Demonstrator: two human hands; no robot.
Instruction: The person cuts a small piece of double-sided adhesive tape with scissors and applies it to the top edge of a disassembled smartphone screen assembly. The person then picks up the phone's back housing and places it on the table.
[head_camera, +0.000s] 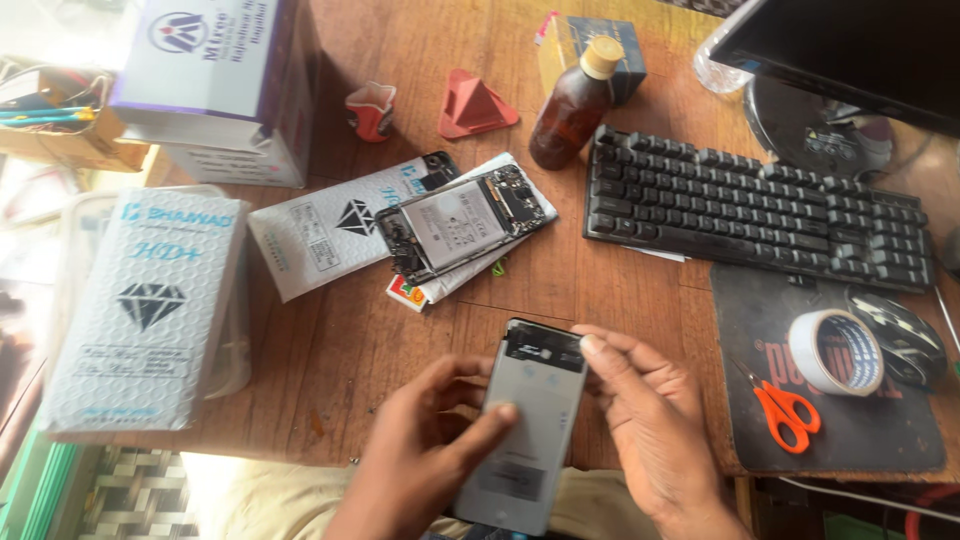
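Panel: phone back cover (528, 430) lying near the wooden desk (330, 350) front edge, long axis running away from the person, camera end pointing toward the opened phone (462, 222).
Left hand (425, 455): gripping its left edge, thumb pressing on top.
Right hand (650, 425): pinching the upper right corner.

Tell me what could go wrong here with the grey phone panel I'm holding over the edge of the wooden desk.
1. The flat grey phone panel juts past the wooden desk edge, held only by left hand and right hand fingertips; it could slip and fall.
2. The opened phone with bare circuitry lies uncovered; the brown glass bottle beside it might tip and spill onto it.
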